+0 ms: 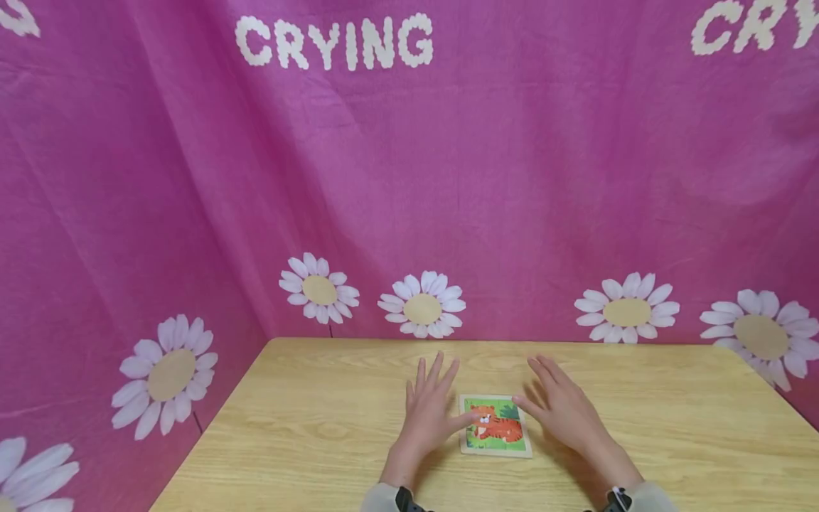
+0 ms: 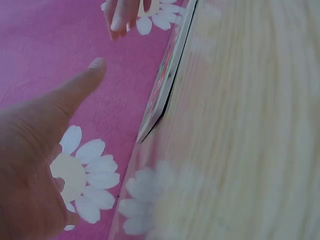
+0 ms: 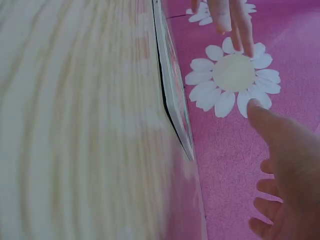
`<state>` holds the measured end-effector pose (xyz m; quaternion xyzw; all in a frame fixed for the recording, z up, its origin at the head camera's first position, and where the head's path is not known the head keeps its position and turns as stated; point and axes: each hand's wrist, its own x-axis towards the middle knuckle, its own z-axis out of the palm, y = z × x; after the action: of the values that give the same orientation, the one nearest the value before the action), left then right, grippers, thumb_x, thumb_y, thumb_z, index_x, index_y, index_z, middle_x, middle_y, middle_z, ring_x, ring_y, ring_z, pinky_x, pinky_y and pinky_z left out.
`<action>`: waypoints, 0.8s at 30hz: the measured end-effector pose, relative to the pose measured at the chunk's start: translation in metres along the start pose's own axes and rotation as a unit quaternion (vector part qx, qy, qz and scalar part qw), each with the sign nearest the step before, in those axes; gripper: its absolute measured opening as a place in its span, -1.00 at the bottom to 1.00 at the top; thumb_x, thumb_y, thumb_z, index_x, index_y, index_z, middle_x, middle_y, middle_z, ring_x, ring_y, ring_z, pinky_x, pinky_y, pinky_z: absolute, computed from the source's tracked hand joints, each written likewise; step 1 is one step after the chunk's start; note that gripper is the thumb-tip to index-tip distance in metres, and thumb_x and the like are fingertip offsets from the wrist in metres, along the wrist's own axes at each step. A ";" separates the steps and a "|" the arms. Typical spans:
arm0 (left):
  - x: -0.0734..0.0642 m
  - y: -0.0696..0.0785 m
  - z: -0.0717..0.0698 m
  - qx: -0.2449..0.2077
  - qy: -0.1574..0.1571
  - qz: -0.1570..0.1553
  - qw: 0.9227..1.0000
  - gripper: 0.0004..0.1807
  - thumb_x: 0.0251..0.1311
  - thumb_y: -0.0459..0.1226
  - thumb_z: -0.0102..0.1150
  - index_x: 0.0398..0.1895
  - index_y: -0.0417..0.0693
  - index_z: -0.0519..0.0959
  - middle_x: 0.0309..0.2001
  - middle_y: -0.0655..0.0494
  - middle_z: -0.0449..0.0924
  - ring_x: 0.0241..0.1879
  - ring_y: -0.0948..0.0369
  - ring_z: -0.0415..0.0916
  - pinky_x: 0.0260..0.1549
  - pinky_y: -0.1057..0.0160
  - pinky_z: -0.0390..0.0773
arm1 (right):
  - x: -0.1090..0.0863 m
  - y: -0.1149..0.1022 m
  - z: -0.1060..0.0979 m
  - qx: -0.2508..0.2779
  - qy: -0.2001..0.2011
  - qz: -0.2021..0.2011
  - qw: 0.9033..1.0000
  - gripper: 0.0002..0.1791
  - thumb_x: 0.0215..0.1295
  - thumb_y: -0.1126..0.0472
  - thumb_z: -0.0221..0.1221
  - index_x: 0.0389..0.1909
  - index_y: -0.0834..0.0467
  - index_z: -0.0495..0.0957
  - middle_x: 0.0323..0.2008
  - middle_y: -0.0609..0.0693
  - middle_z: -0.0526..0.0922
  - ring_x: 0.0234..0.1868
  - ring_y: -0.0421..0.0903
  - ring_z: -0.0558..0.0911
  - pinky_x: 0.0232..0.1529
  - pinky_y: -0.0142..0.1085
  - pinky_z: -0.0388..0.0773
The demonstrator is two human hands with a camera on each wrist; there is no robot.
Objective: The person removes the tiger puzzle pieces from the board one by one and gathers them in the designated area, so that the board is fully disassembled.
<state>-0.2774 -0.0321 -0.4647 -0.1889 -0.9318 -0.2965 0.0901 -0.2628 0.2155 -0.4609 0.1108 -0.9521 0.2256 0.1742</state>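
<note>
A small square jigsaw puzzle [image 1: 501, 435] with an orange tiger on green and a pale wooden border lies flat on the table. My left hand [image 1: 427, 414] hovers at its left side, fingers spread, the thumb passing over the puzzle's left part. On the other side my right hand [image 1: 566, 412] is held with fingers extended, its thumb tip near the upper right corner. Both wrist views show the puzzle edge-on, as a thin board [image 2: 162, 82] on the tabletop, with a gap between it and the thumbs. Neither hand holds anything.
The light wooden table [image 1: 307, 427] has rounded back corners. Behind and to the left hangs a pink cloth [image 1: 499, 178] printed with white daisies and lettering; it meets the table's back edge. Dark straps [image 1: 617, 500] sit on both wrists at the sleeve ends.
</note>
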 end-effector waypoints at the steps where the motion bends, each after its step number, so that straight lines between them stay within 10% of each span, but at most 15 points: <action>1: 0.000 0.000 0.001 -0.002 -0.002 0.003 1.000 0.02 0.02 0.15 0.37 0.54 0.31 0.06 0.60 0.04 -0.12 0.57 -0.19 -0.26 0.38 -0.48 -0.08 | 0.000 0.000 0.001 0.006 -0.003 0.001 1.000 -0.13 0.31 -0.24 0.14 0.45 0.22 0.19 0.45 0.32 0.19 0.41 0.38 0.24 0.32 0.36 0.23; 24: 0.004 0.012 0.022 -0.042 -0.057 0.003 0.997 -0.17 0.06 0.05 0.39 0.43 0.10 0.33 0.46 0.05 0.28 0.48 0.02 0.19 0.40 -0.09 0.32 | 0.002 0.001 0.022 0.091 -0.028 -0.055 0.994 -0.37 0.14 0.15 0.38 0.19 0.34 0.47 0.10 0.20 0.59 0.16 0.19 0.58 0.22 0.09 0.52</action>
<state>-0.2772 -0.0089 -0.4752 -0.2116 -0.9216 -0.3241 0.0295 -0.2713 0.2061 -0.4785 0.1845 -0.9247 0.2981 0.1485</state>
